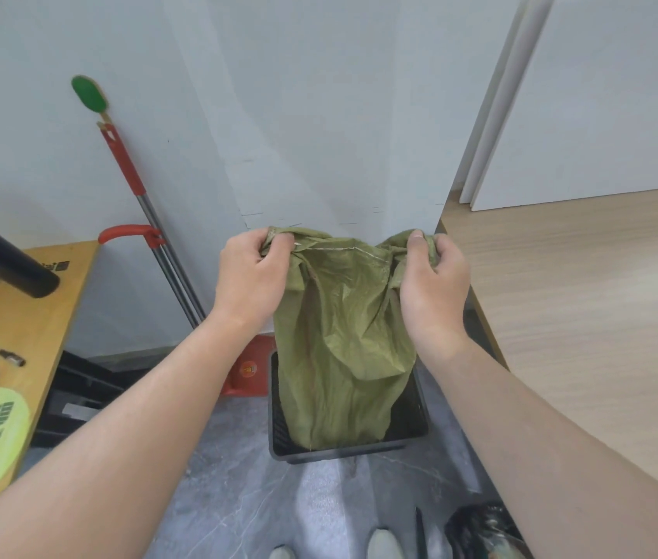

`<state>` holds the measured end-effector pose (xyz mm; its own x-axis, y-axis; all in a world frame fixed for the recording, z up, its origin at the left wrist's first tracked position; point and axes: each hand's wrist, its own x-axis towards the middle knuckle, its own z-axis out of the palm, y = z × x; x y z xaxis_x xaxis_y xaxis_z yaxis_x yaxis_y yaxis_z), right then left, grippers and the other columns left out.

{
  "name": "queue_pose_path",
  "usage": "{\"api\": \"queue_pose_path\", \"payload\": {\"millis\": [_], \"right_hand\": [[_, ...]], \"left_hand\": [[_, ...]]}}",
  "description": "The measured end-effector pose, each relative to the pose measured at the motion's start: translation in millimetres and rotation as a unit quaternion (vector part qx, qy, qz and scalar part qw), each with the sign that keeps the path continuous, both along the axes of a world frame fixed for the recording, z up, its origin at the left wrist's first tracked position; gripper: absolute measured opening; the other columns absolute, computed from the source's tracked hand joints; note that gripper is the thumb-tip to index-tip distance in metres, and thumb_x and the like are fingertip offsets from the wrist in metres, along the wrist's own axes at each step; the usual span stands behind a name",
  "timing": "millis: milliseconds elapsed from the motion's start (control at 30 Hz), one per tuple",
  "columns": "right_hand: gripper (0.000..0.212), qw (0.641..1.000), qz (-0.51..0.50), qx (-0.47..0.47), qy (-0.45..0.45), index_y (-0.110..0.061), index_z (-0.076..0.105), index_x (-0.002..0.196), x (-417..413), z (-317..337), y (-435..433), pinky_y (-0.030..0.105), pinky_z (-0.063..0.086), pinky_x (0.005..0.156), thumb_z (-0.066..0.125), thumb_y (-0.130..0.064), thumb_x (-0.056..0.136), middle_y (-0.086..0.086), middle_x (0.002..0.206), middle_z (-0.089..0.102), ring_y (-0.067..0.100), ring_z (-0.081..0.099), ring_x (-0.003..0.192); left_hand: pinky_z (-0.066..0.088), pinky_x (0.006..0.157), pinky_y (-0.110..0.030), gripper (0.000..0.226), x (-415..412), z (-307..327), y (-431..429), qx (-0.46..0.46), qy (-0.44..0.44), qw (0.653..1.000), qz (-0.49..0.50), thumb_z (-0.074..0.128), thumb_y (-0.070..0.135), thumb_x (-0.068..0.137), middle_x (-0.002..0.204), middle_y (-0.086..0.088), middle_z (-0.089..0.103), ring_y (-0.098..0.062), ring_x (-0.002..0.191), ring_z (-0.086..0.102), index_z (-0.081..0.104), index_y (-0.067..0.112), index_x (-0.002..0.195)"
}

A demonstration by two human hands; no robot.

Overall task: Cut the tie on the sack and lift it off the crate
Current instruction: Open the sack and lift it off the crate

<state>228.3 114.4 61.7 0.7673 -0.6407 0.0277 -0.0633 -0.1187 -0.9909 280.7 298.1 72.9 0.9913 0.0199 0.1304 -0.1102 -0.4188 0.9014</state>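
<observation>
The left hand [252,272] is clenched on one top corner of the green sack [343,340], fingers curled tight into a bunched fold of the weave, and the right hand [434,276] is pinching the other corner the same way, so the upper edge hangs stretched between them with a pale stitched seam running across it. Below the hands the sack droops slack and creased, its lower end still down inside the black crate [279,421] that sits on the grey floor between the wooden table [585,316] on the right and the yellow bench [24,316] on the left. From where I stand this looks like the lifting stage: I would keep both corners level and draw straight up, so the cloth clears the crate's rim without dragging on the slotted walls or tipping the thing over. The sack looks light and nearly empty, so a steady pull should do, but whether anything lies in its bottom is hidden by the folds. I can see no tie on it and no cutter in either hand, so I cannot say for certain the tie is off. A red-handled mop [145,211] leans on the wall behind, and something dark and shiny at the bottom right is cut off by the edge.
</observation>
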Motion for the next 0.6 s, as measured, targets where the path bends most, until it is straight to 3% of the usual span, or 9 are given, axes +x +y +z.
{"api": "queue_pose_path", "payload": {"millis": [100, 233, 400, 500, 600], "right_hand": [[0.042, 1.0, 0.008, -0.006, -0.02, 0.0, 0.035, 0.078, 1.9, 7.0, 0.4, 0.025, 0.026, 0.047, 0.051, -0.029, 0.104, 0.005, 0.067, 0.029, 0.013, 0.026, 0.055], [0.035, 1.0, 0.007, -0.006, -0.004, -0.013, 0.037, 0.076, 1.6, 14.8, -0.1, 0.027, 0.026, 0.05, 0.051, -0.031, 0.103, 0.001, 0.065, 0.028, 0.013, 0.026, 0.055], [0.038, 0.999, -0.006, -0.023, -0.031, -0.009, 0.034, 0.074, -1.1, 36.0, 0.7, 0.025, 0.026, 0.05, 0.052, -0.029, 0.102, 0.0, 0.065, 0.028, 0.012, 0.027, 0.056], [0.04, 0.999, -0.012, -0.038, -0.021, -0.006, 0.034, 0.074, 0.6, 54.1, 0.8, 0.03, 0.028, 0.055, 0.053, -0.031, 0.099, 0.002, 0.066, 0.031, 0.014, 0.03, 0.058], [0.032, 1.0, -0.028, 0.003, -0.006, -0.016, 0.041, 0.072, -0.7, 75.9, -4.2, 0.028, 0.031, 0.05, 0.06, -0.033, 0.093, -0.006, 0.059, 0.037, 0.012, 0.034, 0.051]], "left_hand": [[0.022, 0.055, -0.035, 0.04, 2.6, 7.9, 0.4, -0.033, -0.002, 0.999, -0.01, 0.055, 0.019, 0.095, 0.057, -0.001, 0.029, -0.02, 0.057, 0.028, 0.034, 0.011, 0.062], [0.026, 0.057, -0.037, 0.041, 1.8, 10.9, 7.5, -0.033, 0.002, 0.999, 0.005, 0.054, 0.023, 0.093, 0.061, -0.008, 0.032, -0.021, 0.058, 0.03, 0.034, 0.002, 0.064], [0.037, 0.055, -0.046, 0.045, 0.8, 28.0, 16.8, -0.05, -0.003, 0.999, 0.0, 0.054, 0.032, 0.089, 0.064, -0.009, 0.037, -0.021, 0.061, 0.036, 0.039, -0.005, 0.068], [0.049, 0.066, -0.044, 0.053, 4.3, 47.0, 24.8, -0.047, 0.042, 0.998, -0.017, 0.053, 0.044, 0.086, 0.072, -0.01, 0.052, -0.02, 0.067, 0.048, 0.055, -0.009, 0.085], [0.058, 0.079, -0.051, 0.044, 5.2, 70.0, 41.3, -0.02, 0.062, 0.998, -0.021, 0.053, 0.039, 0.1, 0.077, -0.006, 0.06, -0.018, 0.073, 0.055, 0.063, -0.004, 0.094]]}}
